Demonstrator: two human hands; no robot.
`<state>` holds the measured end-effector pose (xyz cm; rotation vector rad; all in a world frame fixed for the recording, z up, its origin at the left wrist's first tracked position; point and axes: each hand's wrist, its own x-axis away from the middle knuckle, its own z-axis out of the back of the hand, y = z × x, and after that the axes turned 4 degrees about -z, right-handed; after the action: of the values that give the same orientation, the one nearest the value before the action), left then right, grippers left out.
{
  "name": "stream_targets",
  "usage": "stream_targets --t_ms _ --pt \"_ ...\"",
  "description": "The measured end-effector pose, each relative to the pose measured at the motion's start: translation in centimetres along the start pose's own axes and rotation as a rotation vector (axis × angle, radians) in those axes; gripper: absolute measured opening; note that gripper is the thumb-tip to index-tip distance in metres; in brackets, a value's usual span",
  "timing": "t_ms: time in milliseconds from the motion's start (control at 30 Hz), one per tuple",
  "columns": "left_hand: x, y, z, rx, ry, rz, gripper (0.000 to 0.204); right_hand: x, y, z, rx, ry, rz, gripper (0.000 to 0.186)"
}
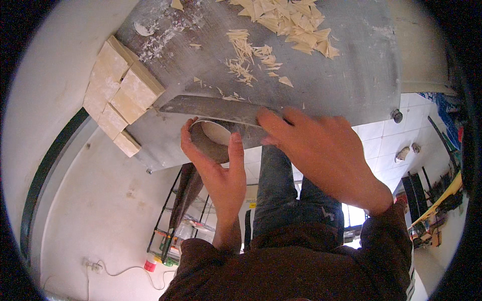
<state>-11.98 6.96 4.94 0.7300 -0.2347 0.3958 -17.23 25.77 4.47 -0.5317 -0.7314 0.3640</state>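
My left hand (218, 170) is wrapped round a short, round grey ring (207, 146) with a thin pale rim, thumb on one side and fingers on the other. It is at the table's near edge. My right hand (321, 155) grips a long flat knife (213, 108) by its near end. Its blade lies across the table just beyond the ring, pointing left. Whether the blade touches the ring I cannot tell. Thin dough strips (241, 57) and small scraps lie beyond the knife. Farther off is a heap of pale dough triangles (286, 20).
Stacked pale dough slabs (125, 90) sit at the left edge of the grey table (351, 70). White flour (163, 40) is scattered at the far left. A wall (100, 200) runs along the left. Below are my legs (276, 175), a wire shelf (201, 210) and a tiled floor (381, 135).
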Motion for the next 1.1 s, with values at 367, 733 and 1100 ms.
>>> stream_targets --t_ms 367,733,1100 --pt "-0.1 -1.2 0.6 0.027 0.014 -0.012 0.072 0.6 0.8 -1.7 -0.136 -0.010 -0.166 0.037" --pt "0.3 -5.3 0.8 0.783 0.183 0.430 0.073 4.0 0.1 -4.7 -0.342 0.051 -0.204 0.042" --pt "1.1 -2.1 1.3 -0.044 0.001 -0.090 0.088 4.5 0.7 -2.4 -0.212 0.087 -0.086 0.053"
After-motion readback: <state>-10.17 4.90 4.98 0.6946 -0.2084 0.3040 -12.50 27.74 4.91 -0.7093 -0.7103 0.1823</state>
